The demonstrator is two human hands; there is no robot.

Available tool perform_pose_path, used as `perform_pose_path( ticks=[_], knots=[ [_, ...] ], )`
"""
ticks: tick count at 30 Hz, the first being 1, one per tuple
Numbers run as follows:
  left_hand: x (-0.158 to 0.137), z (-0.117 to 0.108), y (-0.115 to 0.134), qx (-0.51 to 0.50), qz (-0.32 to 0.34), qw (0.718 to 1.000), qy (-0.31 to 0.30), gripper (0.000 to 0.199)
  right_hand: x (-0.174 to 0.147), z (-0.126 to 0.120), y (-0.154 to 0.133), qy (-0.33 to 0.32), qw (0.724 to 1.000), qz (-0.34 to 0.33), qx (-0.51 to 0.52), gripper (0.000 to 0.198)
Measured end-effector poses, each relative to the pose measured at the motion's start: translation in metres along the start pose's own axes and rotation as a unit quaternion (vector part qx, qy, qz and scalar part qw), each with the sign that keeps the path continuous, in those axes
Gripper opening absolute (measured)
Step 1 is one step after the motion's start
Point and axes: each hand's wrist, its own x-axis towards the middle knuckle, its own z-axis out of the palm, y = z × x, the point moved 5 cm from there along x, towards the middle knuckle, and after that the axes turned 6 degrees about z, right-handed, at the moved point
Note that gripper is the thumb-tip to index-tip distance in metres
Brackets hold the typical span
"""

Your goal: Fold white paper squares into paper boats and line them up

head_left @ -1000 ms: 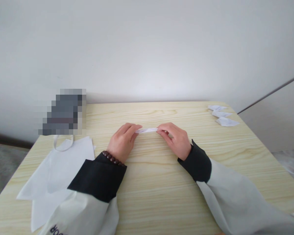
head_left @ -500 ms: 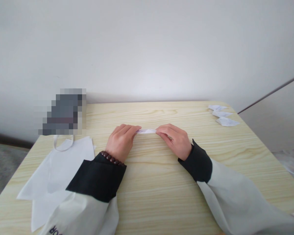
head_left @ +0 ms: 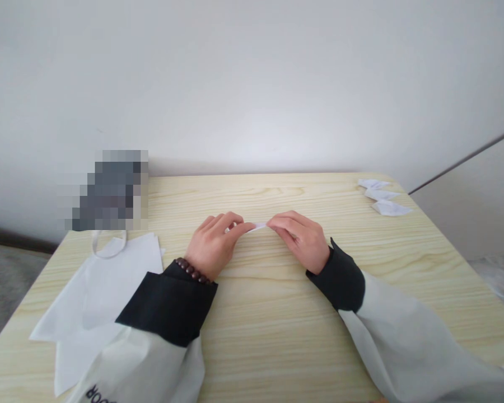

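Observation:
A narrow strip of folded white paper (head_left: 259, 226) stretches between my two hands, a little beyond the middle of the table. My left hand (head_left: 213, 240), with a dark bead bracelet at the wrist, pinches or presses its left part with the thumb; the fingers curl above. My right hand (head_left: 300, 238) has its fingertips closed on the right end. Much of the paper is hidden by my fingers, so its full shape does not show.
Three folded white paper pieces (head_left: 391, 209) lie in a row at the far right corner. Loose white paper sheets (head_left: 117, 285) spread over the left of the wooden table (head_left: 277, 336). A blurred dark object (head_left: 109, 190) with a white loop (head_left: 103, 256) stands behind them, near the wall.
My left hand has shifted slightly right along the paper, its thumb now further toward my right fingertips. Less of the paper shows between the hands. My right hand stays nearly in place.

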Motion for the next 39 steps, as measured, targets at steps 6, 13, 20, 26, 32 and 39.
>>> perform_pose_path(
  ticks=[6,13,20,26,32,39],
  knots=[
    [-0.001,0.004,-0.003,-0.063,-0.032,0.998,-0.007,0.024,0.001,-0.003,-0.002,0.039,0.999,0.021,0.001,0.012],
    [-0.003,0.01,-0.01,-0.05,-0.04,0.997,-0.05,0.024,0.001,-0.003,0.001,0.057,0.997,0.051,0.001,0.015],
    [-0.001,0.002,-0.016,-0.098,-0.064,0.992,-0.036,0.019,0.001,-0.004,0.006,0.061,0.992,0.102,0.043,0.018],
    [0.002,0.004,-0.007,-0.216,-0.159,0.958,-0.102,0.024,0.002,0.002,0.003,0.0,0.993,0.081,0.088,0.021],
    [-0.001,0.008,-0.007,-0.307,-0.268,0.907,-0.107,0.033,0.001,0.003,0.004,0.004,0.991,0.091,0.094,0.016],
    [-0.004,0.013,-0.009,-0.409,-0.304,0.855,-0.094,0.032,0.002,0.0,0.005,0.006,0.987,0.124,0.105,0.01]
  ],
)
